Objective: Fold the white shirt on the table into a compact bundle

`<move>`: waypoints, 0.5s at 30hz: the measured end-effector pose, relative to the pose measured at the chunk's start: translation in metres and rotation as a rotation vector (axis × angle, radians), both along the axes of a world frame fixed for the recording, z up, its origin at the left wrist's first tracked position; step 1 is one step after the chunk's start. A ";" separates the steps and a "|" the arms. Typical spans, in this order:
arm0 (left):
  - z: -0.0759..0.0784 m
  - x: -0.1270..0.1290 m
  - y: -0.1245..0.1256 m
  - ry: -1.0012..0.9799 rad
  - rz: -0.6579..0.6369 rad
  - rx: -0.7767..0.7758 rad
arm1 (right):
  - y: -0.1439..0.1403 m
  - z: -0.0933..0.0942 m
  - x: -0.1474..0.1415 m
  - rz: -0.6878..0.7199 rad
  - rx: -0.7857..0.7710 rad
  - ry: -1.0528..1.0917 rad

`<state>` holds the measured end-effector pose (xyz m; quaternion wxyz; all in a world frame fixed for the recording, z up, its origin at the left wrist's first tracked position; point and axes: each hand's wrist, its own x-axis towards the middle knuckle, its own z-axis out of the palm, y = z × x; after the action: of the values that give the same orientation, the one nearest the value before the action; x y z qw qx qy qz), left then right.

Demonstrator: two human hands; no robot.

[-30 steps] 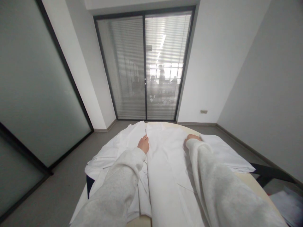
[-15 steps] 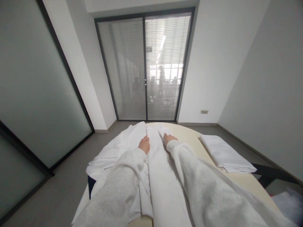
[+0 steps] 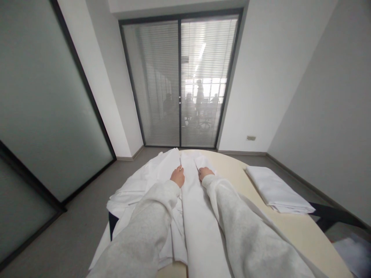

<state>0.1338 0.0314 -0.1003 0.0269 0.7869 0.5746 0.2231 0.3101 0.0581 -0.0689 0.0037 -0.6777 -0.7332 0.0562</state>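
Observation:
A long white cloth runs up the middle of the table toward its far edge, lying in a folded band. My left hand pinches its left edge near the far end, thumb and fingers closed. Across from it, my right hand is closed on the right edge, with part of its fingers hidden against the fabric. More white cloth spreads in loose wrinkles to the left of my left hand; whether both parts are one garment I cannot tell. Grey sleeves cover both forearms.
A folded white cloth lies at the right side of the round pale table. Something white and blurred sits lower, beyond the table's right edge. A glass door with blinds stands ahead, with figures behind it.
My right hand has shifted slightly left and nearer to me, drawing the cloth's right edge inward. My left hand stays nearly in place, and the view has tilted a little.

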 end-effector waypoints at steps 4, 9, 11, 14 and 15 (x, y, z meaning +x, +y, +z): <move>-0.001 0.000 0.000 -0.039 0.005 -0.002 | -0.004 -0.003 -0.003 0.010 -0.011 0.006; -0.005 -0.003 0.003 -0.071 0.071 0.061 | -0.007 -0.002 -0.004 0.019 -0.022 0.022; -0.005 -0.004 0.004 -0.105 0.100 0.087 | -0.009 0.001 -0.006 0.025 -0.036 0.030; -0.005 -0.006 0.004 -0.155 0.122 0.092 | -0.012 0.009 -0.015 0.060 -0.069 0.061; -0.005 -0.006 0.004 -0.163 0.123 0.089 | -0.014 0.012 -0.019 0.083 -0.072 0.084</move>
<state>0.1277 0.0354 -0.1055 0.0248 0.7299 0.6072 0.3129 0.2912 0.0442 -0.0566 0.0078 -0.6435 -0.7572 0.1113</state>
